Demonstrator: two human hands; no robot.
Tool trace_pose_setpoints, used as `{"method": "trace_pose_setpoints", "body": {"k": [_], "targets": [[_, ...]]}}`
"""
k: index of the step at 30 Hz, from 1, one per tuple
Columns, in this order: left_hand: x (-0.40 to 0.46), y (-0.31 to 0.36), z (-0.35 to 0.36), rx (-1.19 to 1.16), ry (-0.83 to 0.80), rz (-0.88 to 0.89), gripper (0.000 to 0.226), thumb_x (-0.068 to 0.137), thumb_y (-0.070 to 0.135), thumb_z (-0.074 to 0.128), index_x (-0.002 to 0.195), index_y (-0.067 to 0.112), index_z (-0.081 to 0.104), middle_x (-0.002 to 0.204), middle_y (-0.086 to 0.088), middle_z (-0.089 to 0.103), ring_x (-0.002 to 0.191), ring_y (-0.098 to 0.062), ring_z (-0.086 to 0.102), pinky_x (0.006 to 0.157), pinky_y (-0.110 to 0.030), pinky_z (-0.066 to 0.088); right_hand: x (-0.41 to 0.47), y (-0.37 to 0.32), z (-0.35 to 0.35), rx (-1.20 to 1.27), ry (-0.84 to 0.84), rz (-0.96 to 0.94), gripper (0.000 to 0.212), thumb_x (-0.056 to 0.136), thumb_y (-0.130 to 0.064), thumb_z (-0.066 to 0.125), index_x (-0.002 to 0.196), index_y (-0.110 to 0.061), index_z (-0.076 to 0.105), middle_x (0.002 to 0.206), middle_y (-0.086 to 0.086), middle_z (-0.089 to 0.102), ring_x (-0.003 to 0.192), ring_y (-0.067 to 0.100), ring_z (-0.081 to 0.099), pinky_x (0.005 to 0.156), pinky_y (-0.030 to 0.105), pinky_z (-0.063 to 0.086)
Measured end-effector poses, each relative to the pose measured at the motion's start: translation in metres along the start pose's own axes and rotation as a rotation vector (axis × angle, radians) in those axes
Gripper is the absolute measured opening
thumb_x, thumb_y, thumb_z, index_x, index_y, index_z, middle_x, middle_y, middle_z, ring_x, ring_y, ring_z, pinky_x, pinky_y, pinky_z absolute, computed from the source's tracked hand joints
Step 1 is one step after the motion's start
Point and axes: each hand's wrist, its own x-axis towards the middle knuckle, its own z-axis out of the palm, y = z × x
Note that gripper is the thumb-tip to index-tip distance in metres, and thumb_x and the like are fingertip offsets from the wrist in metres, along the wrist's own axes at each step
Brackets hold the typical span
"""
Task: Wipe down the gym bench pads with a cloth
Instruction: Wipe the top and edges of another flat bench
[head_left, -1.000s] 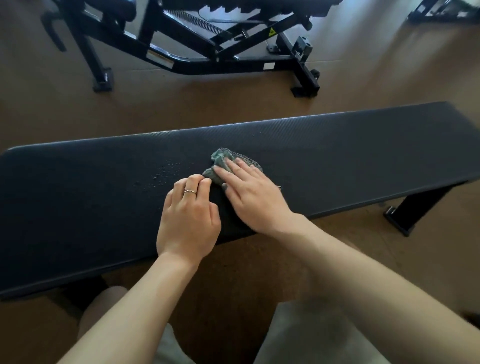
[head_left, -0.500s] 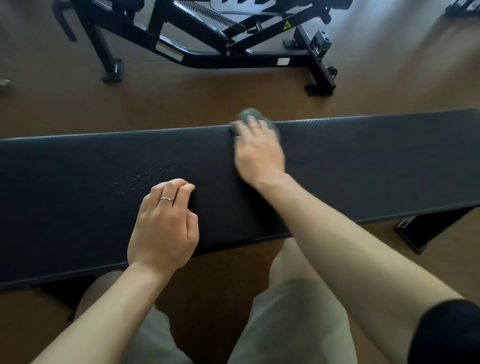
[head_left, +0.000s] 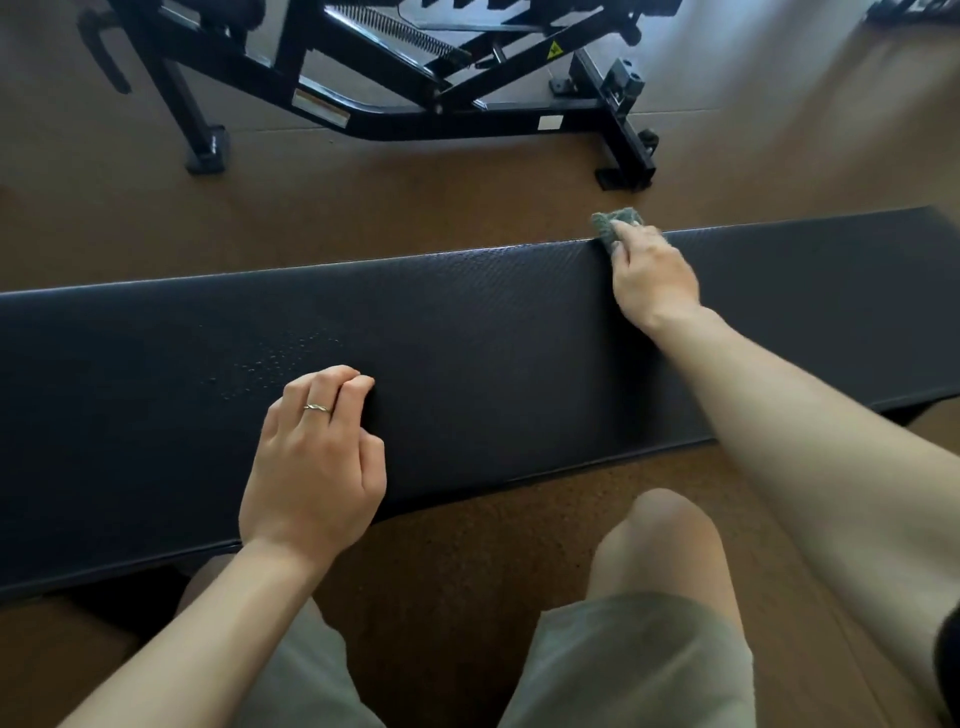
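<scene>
While the left hand (head_left: 317, 462) rests near the front edge of the worktop (head_left: 493, 353), its fingers are curled loosely and it holds nothing. A thin ring (head_left: 317, 409) sits on one finger. Just past those fingers, small wet drops (head_left: 280, 358) dot the pad. Farther back and off to the right, at the far edge of the worktop, the right hand (head_left: 649, 275) presses down on the cloth (head_left: 615, 221). The grip there looks flat on top of it, though the fingertips are hidden. The cloth looks soft, light and floppy, so it is likely best bunched under the palm. Beyond the worktop stands a black metal frame (head_left: 415, 98) on the floor.
</scene>
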Motion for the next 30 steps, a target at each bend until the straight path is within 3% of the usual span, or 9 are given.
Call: {"method": "trace_pose_setpoints", "body": {"k": [2,5,9,12,15,19,22,25,30], "targets": [[0.0,0.0,0.0,0.007,-0.004,0.004,0.047,0.092,0.022,0.039,0.132,0.006,0.058,0.134,-0.01,0.055,0.125,-0.032,0.049,0.105,-0.053,0.046,0.001,-0.023,0.015,-0.025,0.008,0.048,0.043,0.108,-0.024,0.032,0.143,-0.011,0.052,0.154,0.015,0.046,0.143,0.03,0.038,0.119,0.038,0.024],[0.0,0.001,-0.001,0.012,0.0,0.004,0.048,0.092,0.023,0.038,0.132,0.006,0.058,0.134,-0.01,0.054,0.125,-0.031,0.049,0.105,-0.053,0.046,-0.016,-0.094,0.047,-0.044,0.05,-0.18,0.038,0.1,-0.02,0.038,0.128,-0.014,0.063,0.144,0.013,0.057,0.13,0.033,0.051,0.11,0.041,0.033],[0.001,0.001,-0.001,0.027,-0.009,0.002,0.05,0.091,0.024,0.038,0.132,0.004,0.058,0.135,-0.012,0.055,0.125,-0.033,0.048,0.105,-0.052,0.044,-0.076,-0.18,0.077,0.027,-0.086,-0.656,0.043,0.102,-0.021,0.042,0.142,-0.023,0.057,0.157,0.008,0.045,0.144,0.028,0.041,0.119,0.037,0.023],[0.001,0.001,-0.001,0.031,-0.017,0.008,0.05,0.092,0.025,0.037,0.133,0.005,0.057,0.135,-0.011,0.054,0.125,-0.032,0.048,0.105,-0.051,0.044,-0.079,-0.162,0.066,0.081,-0.234,-0.818,0.045,0.104,-0.021,0.041,0.147,-0.024,0.052,0.157,0.007,0.045,0.147,0.024,0.039,0.122,0.038,0.025],[0.0,0.0,-0.001,0.006,-0.012,0.013,0.048,0.092,0.025,0.038,0.132,0.007,0.058,0.134,-0.008,0.053,0.124,-0.03,0.048,0.105,-0.051,0.046,-0.045,-0.096,0.036,0.081,-0.1,-0.684,0.043,0.102,-0.017,0.042,0.142,-0.023,0.059,0.149,0.008,0.054,0.138,0.026,0.049,0.12,0.033,0.029],[0.0,-0.001,0.0,-0.001,0.0,0.013,0.047,0.091,0.024,0.039,0.131,0.007,0.058,0.133,-0.008,0.054,0.124,-0.031,0.049,0.104,-0.052,0.048,0.002,0.019,-0.013,0.018,0.005,-0.087,0.046,0.108,-0.025,0.033,0.152,-0.017,0.044,0.16,0.011,0.04,0.148,0.024,0.033,0.122,0.033,0.019],[0.0,-0.002,0.001,0.0,0.002,0.018,0.046,0.091,0.024,0.04,0.13,0.006,0.059,0.133,-0.009,0.055,0.124,-0.031,0.05,0.104,-0.052,0.048,0.004,0.04,-0.014,0.018,0.038,0.164,0.05,0.109,-0.027,0.028,0.156,-0.012,0.036,0.163,0.016,0.032,0.152,0.029,0.025,0.126,0.037,0.014],[-0.001,-0.002,0.002,0.011,-0.004,0.022,0.046,0.091,0.024,0.041,0.131,0.007,0.058,0.133,-0.009,0.054,0.125,-0.031,0.049,0.104,-0.052,0.047,-0.014,-0.003,0.015,-0.014,0.09,0.164,0.051,0.105,-0.023,0.029,0.152,-0.009,0.04,0.16,0.024,0.034,0.15,0.037,0.029,0.125,0.039,0.013],[0.0,-0.002,0.001,0.011,-0.006,0.022,0.046,0.092,0.023,0.042,0.132,0.007,0.058,0.134,-0.009,0.054,0.126,-0.031,0.048,0.106,-0.053,0.046,-0.1,-0.104,0.055,0.057,0.072,-0.305,0.054,0.097,-0.023,0.029,0.144,-0.017,0.055,0.154,0.016,0.047,0.145,0.035,0.039,0.123,0.047,0.022]]}}
